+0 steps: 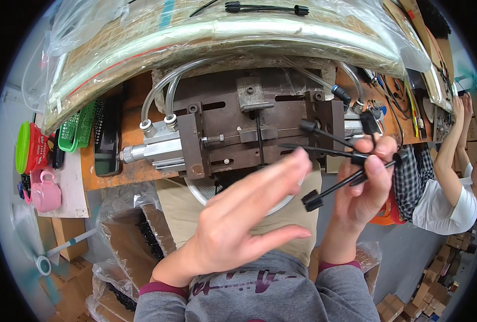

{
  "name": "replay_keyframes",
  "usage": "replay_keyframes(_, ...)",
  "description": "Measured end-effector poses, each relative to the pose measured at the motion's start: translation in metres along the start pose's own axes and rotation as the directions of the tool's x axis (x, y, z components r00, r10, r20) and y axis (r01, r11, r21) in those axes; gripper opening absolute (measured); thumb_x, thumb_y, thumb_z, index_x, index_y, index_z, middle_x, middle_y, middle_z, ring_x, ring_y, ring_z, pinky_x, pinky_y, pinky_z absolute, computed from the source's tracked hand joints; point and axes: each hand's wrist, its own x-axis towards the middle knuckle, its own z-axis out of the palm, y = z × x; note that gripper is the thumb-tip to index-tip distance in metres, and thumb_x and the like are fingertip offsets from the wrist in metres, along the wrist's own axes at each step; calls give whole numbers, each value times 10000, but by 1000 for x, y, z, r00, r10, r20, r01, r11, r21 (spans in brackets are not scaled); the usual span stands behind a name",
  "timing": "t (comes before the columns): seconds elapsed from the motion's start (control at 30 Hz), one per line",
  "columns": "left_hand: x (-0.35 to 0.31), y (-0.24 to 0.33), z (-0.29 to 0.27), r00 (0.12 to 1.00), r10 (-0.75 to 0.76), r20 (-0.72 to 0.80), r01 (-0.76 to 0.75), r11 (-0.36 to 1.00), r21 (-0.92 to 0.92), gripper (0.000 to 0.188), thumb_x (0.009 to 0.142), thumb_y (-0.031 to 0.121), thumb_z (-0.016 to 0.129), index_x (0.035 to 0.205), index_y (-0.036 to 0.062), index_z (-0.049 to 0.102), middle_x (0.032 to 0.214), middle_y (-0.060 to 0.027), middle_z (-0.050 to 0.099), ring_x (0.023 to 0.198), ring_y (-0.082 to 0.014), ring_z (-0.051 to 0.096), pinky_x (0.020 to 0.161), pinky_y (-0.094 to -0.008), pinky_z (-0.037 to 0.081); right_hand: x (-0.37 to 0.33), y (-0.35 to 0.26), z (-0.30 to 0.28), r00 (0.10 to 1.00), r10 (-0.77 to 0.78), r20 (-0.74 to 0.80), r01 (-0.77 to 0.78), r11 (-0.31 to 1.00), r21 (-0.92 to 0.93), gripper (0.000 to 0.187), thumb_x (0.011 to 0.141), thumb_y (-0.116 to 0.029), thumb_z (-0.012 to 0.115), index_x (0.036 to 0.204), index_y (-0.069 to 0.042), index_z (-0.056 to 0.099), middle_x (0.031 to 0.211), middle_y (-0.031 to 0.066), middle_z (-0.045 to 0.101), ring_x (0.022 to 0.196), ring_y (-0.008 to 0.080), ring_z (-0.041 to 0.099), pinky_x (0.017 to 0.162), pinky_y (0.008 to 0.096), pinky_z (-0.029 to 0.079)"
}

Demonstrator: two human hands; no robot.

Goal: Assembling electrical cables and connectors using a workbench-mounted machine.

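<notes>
Several thin black rods with ribbed, knob-like ends (332,189) are pinched in the fingers of my right hand (364,182), fanning out in different directions. My left hand (238,222) is beside them, fingers stretched out and thumb apart, holding nothing; its fingertips are near the rods. Beyond both hands sits a brown metal clamping fixture (222,155), with a silver air cylinder (166,149) at its left side. Another black rod (260,140) lies across the middle of the fixture, between its central jaws. My left hand partly covers the fixture's front edge.
Clear hoses (163,91) loop behind the fixture. A plastic-wrapped padded board (222,35) carries more black rods (267,8). On the left are a green basket (76,129) and pink mug (46,192); below, an open carton (131,236). Another person (446,198) works at the right.
</notes>
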Motion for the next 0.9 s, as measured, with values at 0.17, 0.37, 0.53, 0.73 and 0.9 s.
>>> replay_keyframes(0.17,4,0,-4,986,158,58,-154,985,-77,358,779,51,841,1119,-21,756,1085,-142,739,853,-258,727,738,-338,597,0,6,6,994,98,54,-102,992,73,204,859,30,640,1041,-15,560,1037,222,687,460,109,577,428,183,493)
replay_keyframes(0.37,-11,5,-15,979,169,112,-166,985,-40,320,713,59,879,1020,37,796,1012,-110,736,800,-226,705,651,-315,562,8,4,0,994,89,65,-98,984,147,217,880,55,597,1082,-16,562,1084,246,691,475,107,558,461,192,484)
replay_keyframes(0.53,-22,-9,-8,986,168,-5,-154,916,371,307,671,43,861,962,-3,773,1155,-165,723,868,-270,705,694,-346,586,15,1,-9,998,-61,7,60,992,114,223,905,48,577,1116,-20,559,1112,248,686,475,95,517,464,184,445)
replay_keyframes(0.73,-18,-45,14,969,246,-4,-178,715,676,250,756,119,786,963,-13,740,1275,-145,713,791,-180,694,736,-300,565,9,2,-12,979,-184,89,186,983,-10,228,909,40,589,1126,-21,553,1111,256,679,451,88,518,467,177,451)
replay_keyframes(0.9,-14,-42,12,991,136,-3,-94,697,711,290,691,94,864,950,28,750,1246,-145,731,683,-203,679,645,-294,524,2,4,-9,944,-294,148,317,935,-160,227,893,61,599,1083,-18,504,1083,254,644,465,109,551,436,195,490)
